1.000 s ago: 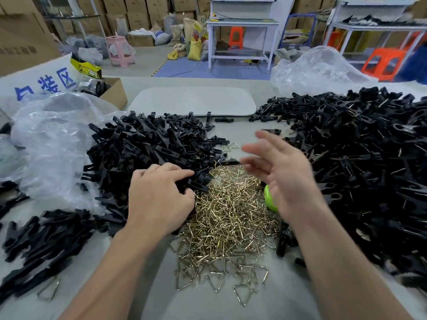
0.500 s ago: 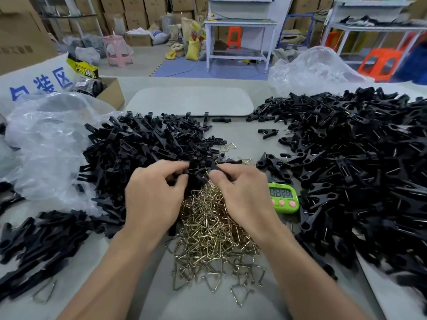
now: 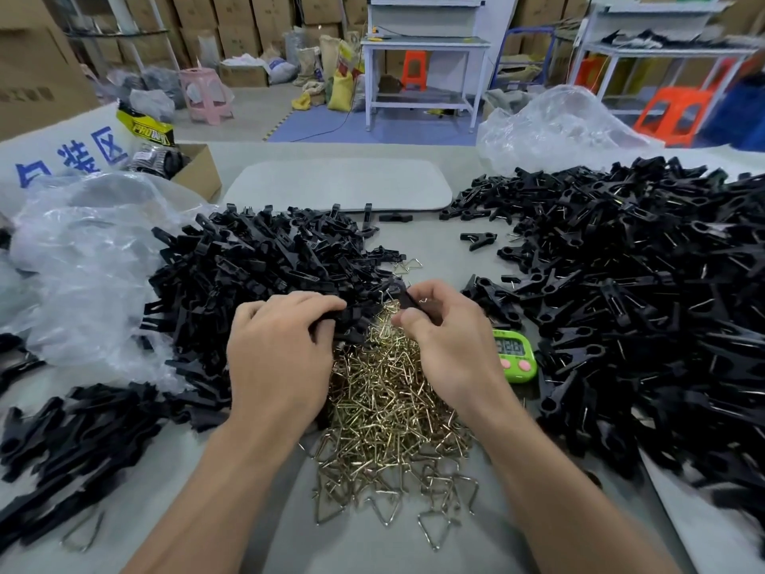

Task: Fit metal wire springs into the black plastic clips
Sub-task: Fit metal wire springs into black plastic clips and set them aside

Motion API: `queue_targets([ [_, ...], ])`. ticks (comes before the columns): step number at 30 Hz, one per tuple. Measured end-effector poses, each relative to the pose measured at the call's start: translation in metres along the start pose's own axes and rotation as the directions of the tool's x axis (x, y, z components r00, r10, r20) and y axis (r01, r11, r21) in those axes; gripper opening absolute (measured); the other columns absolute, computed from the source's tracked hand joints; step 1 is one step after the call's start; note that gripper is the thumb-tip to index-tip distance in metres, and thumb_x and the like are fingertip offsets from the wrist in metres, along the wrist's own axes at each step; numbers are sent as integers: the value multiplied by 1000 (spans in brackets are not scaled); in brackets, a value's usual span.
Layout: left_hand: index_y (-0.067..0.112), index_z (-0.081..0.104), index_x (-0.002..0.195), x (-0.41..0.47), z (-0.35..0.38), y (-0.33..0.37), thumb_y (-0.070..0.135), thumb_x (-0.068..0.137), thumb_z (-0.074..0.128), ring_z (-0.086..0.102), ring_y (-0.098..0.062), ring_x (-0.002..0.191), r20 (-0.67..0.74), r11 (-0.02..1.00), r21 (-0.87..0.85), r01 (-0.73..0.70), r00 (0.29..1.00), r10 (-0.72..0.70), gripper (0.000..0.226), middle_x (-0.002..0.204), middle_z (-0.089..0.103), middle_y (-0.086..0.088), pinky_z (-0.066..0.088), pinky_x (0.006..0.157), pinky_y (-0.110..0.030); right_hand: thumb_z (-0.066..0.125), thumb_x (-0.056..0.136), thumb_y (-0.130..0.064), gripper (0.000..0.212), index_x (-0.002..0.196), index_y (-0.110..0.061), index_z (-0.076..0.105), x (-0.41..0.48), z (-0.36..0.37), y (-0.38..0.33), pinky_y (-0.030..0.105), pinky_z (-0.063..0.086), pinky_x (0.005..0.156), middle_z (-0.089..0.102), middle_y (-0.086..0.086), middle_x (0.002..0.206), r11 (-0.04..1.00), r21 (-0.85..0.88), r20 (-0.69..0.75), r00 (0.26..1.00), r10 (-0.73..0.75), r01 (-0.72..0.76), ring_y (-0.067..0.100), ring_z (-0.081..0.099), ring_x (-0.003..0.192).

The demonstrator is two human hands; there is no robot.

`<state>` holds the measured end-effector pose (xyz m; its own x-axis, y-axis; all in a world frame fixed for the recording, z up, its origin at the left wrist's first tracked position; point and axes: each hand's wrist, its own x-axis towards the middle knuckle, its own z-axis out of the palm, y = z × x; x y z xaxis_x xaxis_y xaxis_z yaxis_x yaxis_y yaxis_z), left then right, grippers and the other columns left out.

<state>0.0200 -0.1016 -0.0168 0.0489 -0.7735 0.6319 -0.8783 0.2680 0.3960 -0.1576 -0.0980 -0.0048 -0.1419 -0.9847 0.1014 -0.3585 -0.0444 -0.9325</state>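
A black plastic clip piece (image 3: 407, 299) sits pinched between the thumb and curled fingers of the right hand (image 3: 451, 345), raised just above the far edge of the heap of brass-coloured wire springs (image 3: 393, 420). A bit of wire shows at the clip's tip, though it cannot be told whether that spring is seated. The left hand (image 3: 277, 350) lies just beside it, fingers curled down onto another black clip piece (image 3: 333, 316) at the near edge of the left pile of clip pieces (image 3: 256, 275). The springs lie in the middle of the grey table (image 3: 372, 544), between the two forearms, with single triangular springs scattered at the heap's near edge. To the right spreads a much larger pile of black clips (image 3: 641, 304), many with thin wire showing in them. A green digital timer (image 3: 515, 356) with pink buttons lies between the right hand and this pile, touching its edge. One lone clip (image 3: 478, 239) lies apart on the table, between the two piles. A further spread of black pieces (image 3: 74, 441) covers the near left, with a loose spring (image 3: 82, 532) beside it. Crumpled clear plastic bags (image 3: 91, 258) lie left of the clip pieces, and a pale rounded board (image 3: 339, 184) and an open cardboard box (image 3: 198, 171) stand farther back.
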Motion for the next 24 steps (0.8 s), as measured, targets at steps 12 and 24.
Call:
queue_targets([
  [12,25,80,89,3,1,21,-2,80,83,75,-13,67,371,454,-754,475,878,-302,29,77,80,-3,56,63,-16,76,88,-13,20,86,-33,75,-3,0,-8,32,52,72,77,-2,79,967,253,82,996,-22,0,12,70,73],
  [24,50,80,93,3,-4,18,22,69,96,50,-1,55,303,672,-627,395,918,-257,40,61,63,10,41,53,-12,78,82,-5,20,83,-25,79,-2,-2,-9,30,52,67,78,5,78,945,324,125,992,4,-45,14,68,69],
])
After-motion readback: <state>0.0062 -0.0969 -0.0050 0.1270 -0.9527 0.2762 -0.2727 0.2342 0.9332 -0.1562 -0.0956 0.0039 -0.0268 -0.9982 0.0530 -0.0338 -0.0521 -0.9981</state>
